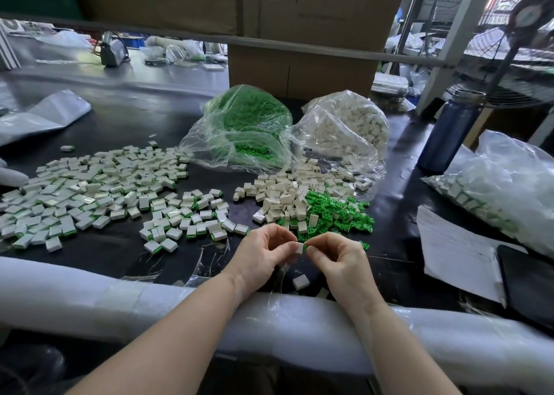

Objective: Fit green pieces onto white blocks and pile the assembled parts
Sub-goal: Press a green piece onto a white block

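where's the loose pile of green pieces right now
In the head view the green pieces lie right of centre on the black table, against the loose white blocks, just beyond the right hand.

The white block (pixel 299 247) pinched between the hands is looking like smooth plastic, a bit shiny. Beyond the fingers, the green pieces (pixel 335 214) are looking matt and bumpy. Farther out, two clear plastic bags (pixel 239 130) are shining and crinkling. Under the hands, the black table (pixel 105 250) is gleaming softly. To the right, a paper sheet (pixel 452 253) is looking dull.
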Action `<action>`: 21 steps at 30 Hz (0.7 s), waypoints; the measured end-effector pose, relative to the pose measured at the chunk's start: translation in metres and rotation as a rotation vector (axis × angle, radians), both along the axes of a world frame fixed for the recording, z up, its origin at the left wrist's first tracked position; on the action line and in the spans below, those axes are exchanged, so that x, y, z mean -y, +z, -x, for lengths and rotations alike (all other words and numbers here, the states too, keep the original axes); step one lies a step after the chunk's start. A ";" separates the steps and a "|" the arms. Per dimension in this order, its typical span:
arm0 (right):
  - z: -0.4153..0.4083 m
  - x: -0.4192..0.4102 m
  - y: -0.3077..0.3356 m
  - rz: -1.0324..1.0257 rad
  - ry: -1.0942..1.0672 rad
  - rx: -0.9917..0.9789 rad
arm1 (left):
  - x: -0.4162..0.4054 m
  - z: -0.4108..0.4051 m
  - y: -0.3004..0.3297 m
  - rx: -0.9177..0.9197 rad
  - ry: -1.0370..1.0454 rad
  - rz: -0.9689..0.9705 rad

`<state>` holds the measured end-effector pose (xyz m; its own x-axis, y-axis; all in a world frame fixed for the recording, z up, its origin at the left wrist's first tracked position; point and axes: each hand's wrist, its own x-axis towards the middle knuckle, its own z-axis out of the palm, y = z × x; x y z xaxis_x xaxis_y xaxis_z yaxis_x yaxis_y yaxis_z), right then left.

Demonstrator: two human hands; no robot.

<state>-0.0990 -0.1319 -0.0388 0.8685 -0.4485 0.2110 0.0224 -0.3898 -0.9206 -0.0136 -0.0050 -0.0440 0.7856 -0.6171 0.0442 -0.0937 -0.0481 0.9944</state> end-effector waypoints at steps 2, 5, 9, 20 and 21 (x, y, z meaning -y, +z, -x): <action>0.000 0.000 -0.001 0.011 -0.007 0.001 | 0.000 0.001 0.001 0.006 -0.010 -0.013; 0.000 0.000 -0.001 -0.010 -0.005 0.006 | 0.000 0.003 0.003 0.042 -0.030 -0.056; 0.000 0.000 -0.001 -0.026 0.021 -0.009 | 0.000 0.005 0.005 0.060 -0.044 -0.082; -0.001 0.000 0.001 -0.057 0.048 -0.009 | -0.001 0.006 0.005 0.085 -0.076 -0.122; -0.001 0.000 0.001 -0.063 0.041 -0.002 | -0.001 0.006 0.006 0.098 -0.076 -0.122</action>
